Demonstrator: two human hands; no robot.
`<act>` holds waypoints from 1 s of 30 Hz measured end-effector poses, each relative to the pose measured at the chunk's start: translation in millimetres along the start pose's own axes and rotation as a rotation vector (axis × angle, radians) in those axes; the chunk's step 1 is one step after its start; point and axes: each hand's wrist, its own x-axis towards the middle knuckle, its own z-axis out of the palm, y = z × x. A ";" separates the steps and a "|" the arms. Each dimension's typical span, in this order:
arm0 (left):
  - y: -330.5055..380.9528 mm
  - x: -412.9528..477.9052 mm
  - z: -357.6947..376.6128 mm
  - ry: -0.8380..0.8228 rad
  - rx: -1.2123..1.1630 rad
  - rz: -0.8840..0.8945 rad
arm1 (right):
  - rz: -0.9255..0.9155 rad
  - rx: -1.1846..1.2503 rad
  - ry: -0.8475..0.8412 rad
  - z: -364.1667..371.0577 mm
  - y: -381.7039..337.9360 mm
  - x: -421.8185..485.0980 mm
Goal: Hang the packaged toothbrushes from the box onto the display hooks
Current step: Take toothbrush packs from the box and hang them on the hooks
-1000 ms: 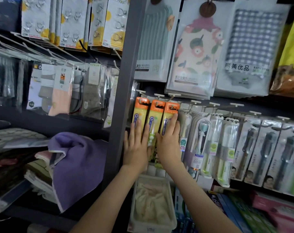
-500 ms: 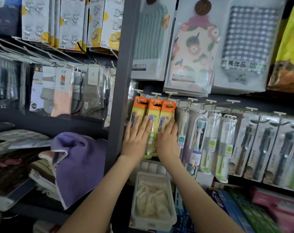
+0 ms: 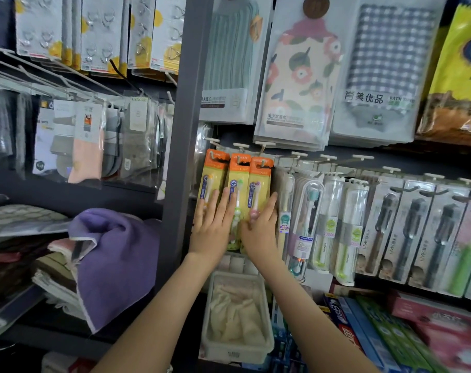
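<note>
Three orange-and-yellow toothbrush packs (image 3: 239,179) hang side by side on display hooks (image 3: 241,145) just right of the grey upright post. My left hand (image 3: 214,224) lies flat with straight fingers over the lower parts of the left and middle packs. My right hand (image 3: 260,228) presses flat on the lower part of the right pack, its fingertips beside a clear-packed toothbrush (image 3: 284,208). Neither hand grips anything. No box of toothbrushes is in view.
More packaged toothbrushes (image 3: 334,224) hang in a row to the right. A white plastic bin (image 3: 238,351) with pale cloths sits below my hands. Toothpaste boxes (image 3: 363,332) lie at lower right. Folded towels, one purple (image 3: 115,259), fill the left shelf. A grey post (image 3: 185,130) divides the shelves.
Both hands have slid down the orange packs, from near their tops to their lower halves, staying flat against them. The view has shifted slightly.
</note>
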 end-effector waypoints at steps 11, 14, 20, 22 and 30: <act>4.8 -20.1 4.4 0.046 -0.077 0.067 | 0.059 0.051 -0.071 12.1 27.5 -20.8; 7.0 -21.7 8.3 0.014 -0.116 0.046 | 0.045 0.000 -0.049 16.0 33.6 -22.1; 10.3 -20.7 12.6 -0.026 -0.092 0.047 | -0.025 -0.063 0.009 26.3 40.1 -22.8; 11.7 -20.3 14.4 -0.014 -0.085 0.043 | -0.028 -0.059 0.028 29.2 39.8 -22.4; 6.0 -18.5 22.9 0.034 -0.053 0.029 | -0.021 -0.141 0.052 38.3 30.2 -26.0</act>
